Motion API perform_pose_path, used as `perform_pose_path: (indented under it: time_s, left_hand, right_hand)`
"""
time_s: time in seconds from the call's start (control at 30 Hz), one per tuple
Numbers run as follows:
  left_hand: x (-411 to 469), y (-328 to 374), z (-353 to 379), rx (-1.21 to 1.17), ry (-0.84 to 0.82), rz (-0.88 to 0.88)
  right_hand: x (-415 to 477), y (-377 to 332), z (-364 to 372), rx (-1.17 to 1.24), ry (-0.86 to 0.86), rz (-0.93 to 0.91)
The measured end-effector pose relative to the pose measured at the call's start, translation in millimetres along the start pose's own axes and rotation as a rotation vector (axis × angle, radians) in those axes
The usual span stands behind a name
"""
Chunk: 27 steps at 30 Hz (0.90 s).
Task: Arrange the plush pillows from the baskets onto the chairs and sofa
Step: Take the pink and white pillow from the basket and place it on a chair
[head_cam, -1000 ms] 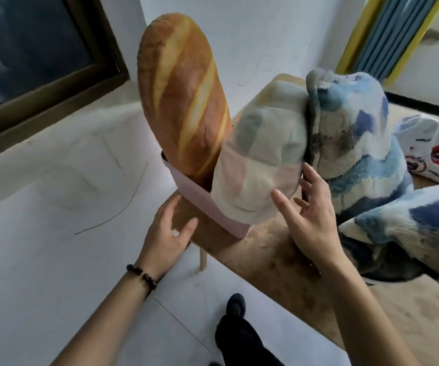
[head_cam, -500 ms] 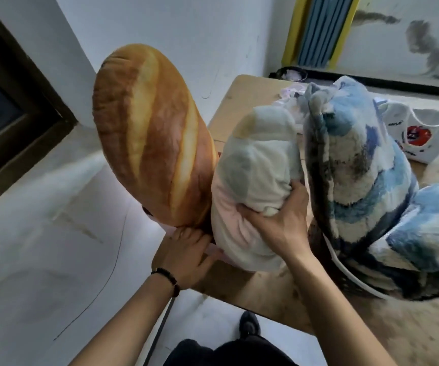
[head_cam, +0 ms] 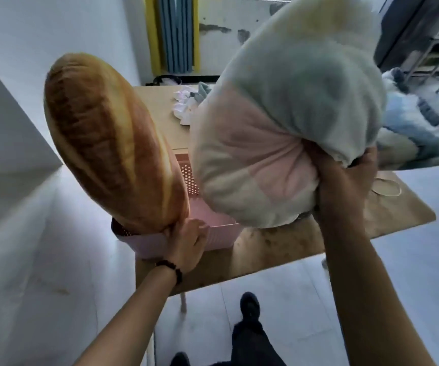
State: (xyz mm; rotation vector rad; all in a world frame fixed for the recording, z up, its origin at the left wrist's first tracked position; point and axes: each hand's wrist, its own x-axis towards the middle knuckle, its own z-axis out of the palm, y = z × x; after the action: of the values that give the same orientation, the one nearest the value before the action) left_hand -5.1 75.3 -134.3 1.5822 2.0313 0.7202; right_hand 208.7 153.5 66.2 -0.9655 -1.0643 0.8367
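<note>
In right hand (head_cam: pixel 345 180), pastel pillow (head_cam: pixel 279 128) (left hand (head_cam: pixel 186 244) on pink basket (head_cam: pixel 219 235)).

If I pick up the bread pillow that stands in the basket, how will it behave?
Probably light and soft: the pastel pillow creases deeply where the right hand grips it, and the bread pillow looks equally plush. It stands tall and leans out of the basket, so it may tip; the left hand holds the rim.

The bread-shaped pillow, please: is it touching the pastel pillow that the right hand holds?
Apart. The head view shows table and pink basket through an unbroken gap between the bread-shaped pillow and the pastel pillow gripped by the right hand.
</note>
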Motion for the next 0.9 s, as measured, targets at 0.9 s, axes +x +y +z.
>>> perform_pose_path:
  time_s: [0.9]
  left_hand:
    - [-276.9, 484.9, 280.0, -0.542, -0.673, 1.002]
  right_hand:
    - [-273.1, -123.9, -591.4, 0.345, 1.050, -0.001]
